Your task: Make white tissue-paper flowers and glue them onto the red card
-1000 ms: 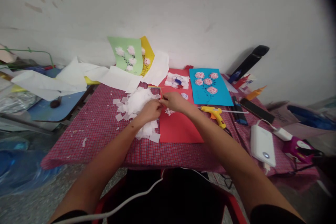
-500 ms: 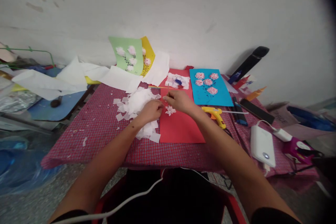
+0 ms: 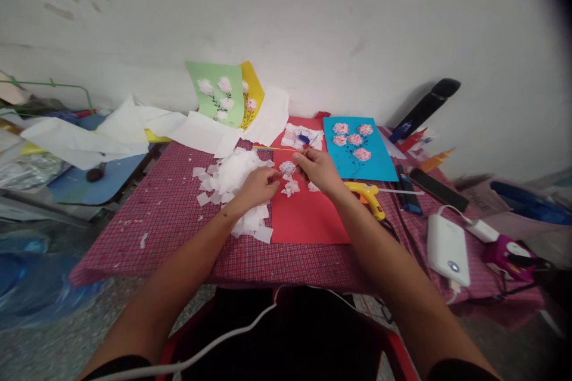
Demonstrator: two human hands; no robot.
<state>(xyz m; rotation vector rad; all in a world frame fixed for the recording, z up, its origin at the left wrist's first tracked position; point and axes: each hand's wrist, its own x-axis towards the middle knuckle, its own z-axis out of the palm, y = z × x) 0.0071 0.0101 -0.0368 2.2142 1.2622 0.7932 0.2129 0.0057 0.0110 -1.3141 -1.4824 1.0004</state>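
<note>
A red sheet of paper (image 3: 308, 220) lies on the checked cloth, with several small crumpled-paper flowers on it. One purple-speckled paper flower (image 3: 287, 167) sits between my hands, and a plain white paper flower (image 3: 290, 188) lies just below it. My right hand (image 3: 318, 171) is closed in a pinch on a thin stick (image 3: 313, 144) slanting up to the right; its exact kind is too small to tell. At the sheet's left edge, my left hand (image 3: 260, 186) has its fingers apart beside the speckled flower. White paper squares (image 3: 236, 171) lie heaped beneath and behind it.
A paint-stained tissue (image 3: 304, 138) and a blue flower picture (image 3: 357, 158) lie behind my hands. To the right are a yellow glue gun (image 3: 369, 195), a black phone (image 3: 438, 189) and a white power bank (image 3: 448, 248). Green artwork (image 3: 217, 92) leans on the wall.
My right hand has shifted right and tilted the stick, uncovering the speckled flower and another white flower beside it. My left hand has stayed nearly in place, its fingers spread wider.
</note>
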